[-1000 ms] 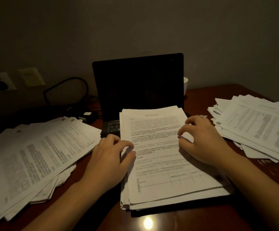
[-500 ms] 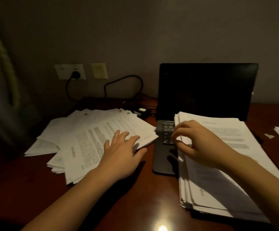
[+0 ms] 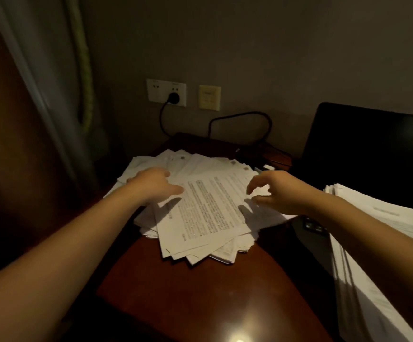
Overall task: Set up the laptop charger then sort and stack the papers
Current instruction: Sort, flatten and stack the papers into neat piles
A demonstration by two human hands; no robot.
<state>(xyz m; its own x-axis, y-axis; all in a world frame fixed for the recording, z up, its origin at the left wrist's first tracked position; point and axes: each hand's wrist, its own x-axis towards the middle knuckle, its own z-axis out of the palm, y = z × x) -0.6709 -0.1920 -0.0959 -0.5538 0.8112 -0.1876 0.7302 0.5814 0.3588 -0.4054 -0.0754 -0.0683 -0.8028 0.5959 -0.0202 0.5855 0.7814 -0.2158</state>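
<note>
The left hand (image 3: 155, 185) lies palm down, fingers relaxed, on the left side of a loose pile of papers (image 3: 200, 213). The right hand (image 3: 278, 192) hovers at the pile's right edge, fingers loosely curled, gripping nothing. The pile sits on the table (image 3: 200, 292). To its right, a tidier paper stack (image 3: 378, 243) covers the laptop (image 3: 373, 149) keyboard. Behind, the charger plug (image 3: 174, 98) sits in the wall socket (image 3: 158, 92).

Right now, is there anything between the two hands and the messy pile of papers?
Nothing visible. The left hand lies on the messy pile at its left side; the right hand is at its right edge, over bare paper.
</note>
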